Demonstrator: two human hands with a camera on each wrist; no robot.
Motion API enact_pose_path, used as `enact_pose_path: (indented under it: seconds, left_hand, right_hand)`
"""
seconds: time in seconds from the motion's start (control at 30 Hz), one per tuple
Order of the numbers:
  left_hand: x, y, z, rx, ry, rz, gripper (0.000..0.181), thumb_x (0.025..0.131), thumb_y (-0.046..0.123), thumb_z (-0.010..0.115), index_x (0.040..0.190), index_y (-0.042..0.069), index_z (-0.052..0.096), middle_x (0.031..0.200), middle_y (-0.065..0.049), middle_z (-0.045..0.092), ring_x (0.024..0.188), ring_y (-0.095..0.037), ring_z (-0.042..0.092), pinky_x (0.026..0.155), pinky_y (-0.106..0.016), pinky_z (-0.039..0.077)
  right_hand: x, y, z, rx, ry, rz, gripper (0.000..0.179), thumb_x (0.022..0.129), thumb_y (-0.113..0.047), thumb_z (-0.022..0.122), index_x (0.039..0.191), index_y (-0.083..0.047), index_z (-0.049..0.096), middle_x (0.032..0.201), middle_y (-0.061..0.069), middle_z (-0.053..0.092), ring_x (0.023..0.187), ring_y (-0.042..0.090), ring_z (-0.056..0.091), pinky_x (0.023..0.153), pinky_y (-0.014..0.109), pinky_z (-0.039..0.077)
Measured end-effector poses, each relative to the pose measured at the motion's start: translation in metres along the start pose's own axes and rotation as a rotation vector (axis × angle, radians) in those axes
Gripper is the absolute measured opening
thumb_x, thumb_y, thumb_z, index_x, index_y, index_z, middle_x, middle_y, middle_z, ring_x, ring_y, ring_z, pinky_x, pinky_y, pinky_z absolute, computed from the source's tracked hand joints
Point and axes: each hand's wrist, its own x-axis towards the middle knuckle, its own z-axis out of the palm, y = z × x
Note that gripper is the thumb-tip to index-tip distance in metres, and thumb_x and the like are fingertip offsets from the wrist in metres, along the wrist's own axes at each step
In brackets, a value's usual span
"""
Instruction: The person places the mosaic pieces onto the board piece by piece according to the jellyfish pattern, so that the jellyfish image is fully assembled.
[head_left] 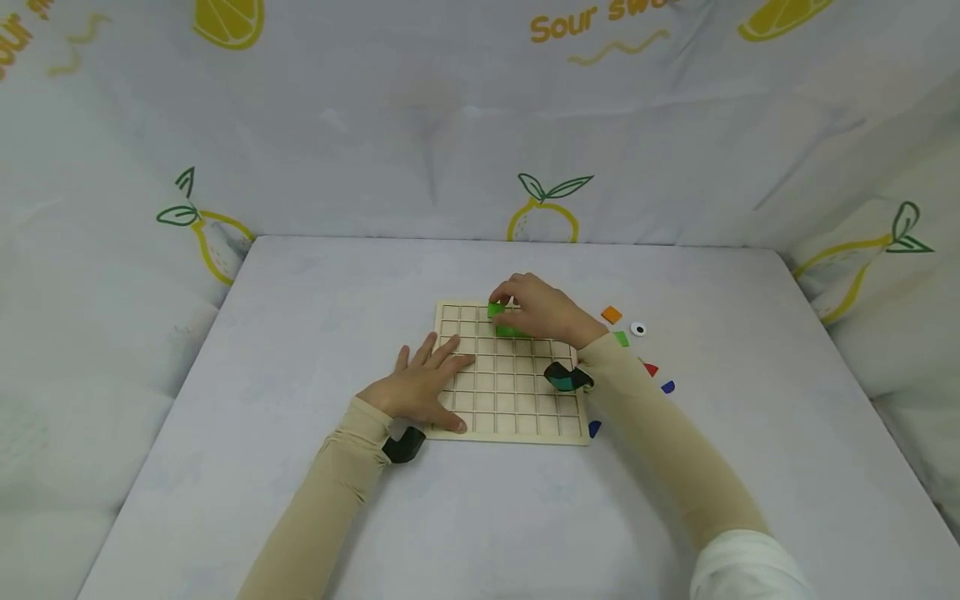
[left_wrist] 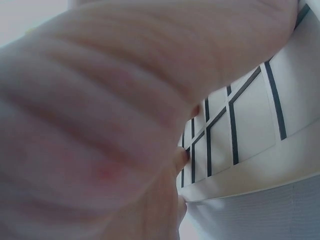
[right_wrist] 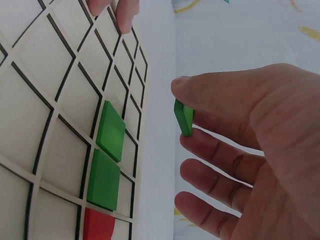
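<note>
A pale wooden grid board (head_left: 506,402) lies on the table. My left hand (head_left: 423,390) rests flat across its left edge, fingers spread; the left wrist view is mostly filled by that hand. Over the far side of the board, my right hand (head_left: 546,310) pinches a small green tile (right_wrist: 184,118) between thumb and fingers, held above the surface. Two green tiles (right_wrist: 111,131) sit side by side in cells of the grid, with a red piece (right_wrist: 98,225) in line beside them. In the head view the right hand and sleeve cover part of the board's right side.
Loose pieces lie to the board's right: an orange square (head_left: 611,315), a white disc with a black dot (head_left: 638,329), a green piece (head_left: 622,338), a red piece (head_left: 651,368) and blue pieces (head_left: 668,387). A lemon-print cloth (head_left: 427,108) hangs behind the table.
</note>
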Motion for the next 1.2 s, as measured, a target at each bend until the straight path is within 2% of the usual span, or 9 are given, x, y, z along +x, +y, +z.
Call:
enact_pose_path:
  seconds: [0.23,0.43,0.77,1.2]
  left_hand:
    - [0.0,0.002,0.0,0.008,-0.007,0.006,0.105,0.08,0.052,0.082,0.162,0.026,0.022,0.173,-0.005,-0.005,0.158,-0.037,-0.015,0.123,-0.072,-0.004]
    - [0.001,0.003,-0.001,0.015,-0.013,0.009,0.105,0.08,0.053,0.081,0.162,0.026,0.022,0.173,-0.005,-0.006,0.158,-0.036,-0.016,0.123,-0.072,-0.004]
    - [0.003,0.002,0.0,0.013,-0.025,0.0,0.106,0.081,0.054,0.08,0.163,0.029,0.019,0.173,-0.002,-0.008,0.158,-0.033,-0.017,0.124,-0.069,-0.005]
    - [0.001,0.0,0.0,0.01,-0.011,-0.005,0.105,0.08,0.052,0.082,0.162,0.026,0.022,0.173,-0.004,-0.006,0.159,-0.036,-0.016,0.124,-0.071,-0.004]
  right_hand:
    - [0.008,-0.004,0.013,-0.037,-0.026,0.011,0.035,0.098,-0.027,0.067,0.127,-0.008,0.069,0.119,0.01,0.068,0.113,0.027,0.059,0.099,0.043,0.053]
    - [0.01,-0.003,0.021,-0.075,-0.042,0.011,0.035,0.097,-0.031,0.07,0.126,-0.012,0.07,0.115,0.006,0.068,0.108,0.025,0.059,0.095,0.042,0.054]
    - [0.01,-0.003,0.022,-0.093,-0.066,0.01,0.032,0.097,-0.029,0.07,0.123,-0.012,0.071,0.113,0.006,0.068,0.107,0.025,0.059,0.095,0.042,0.053]
    - [0.012,-0.004,0.025,-0.116,-0.067,-0.012,0.036,0.094,-0.03,0.073,0.125,-0.011,0.071,0.115,0.007,0.068,0.107,0.026,0.058,0.096,0.042,0.052]
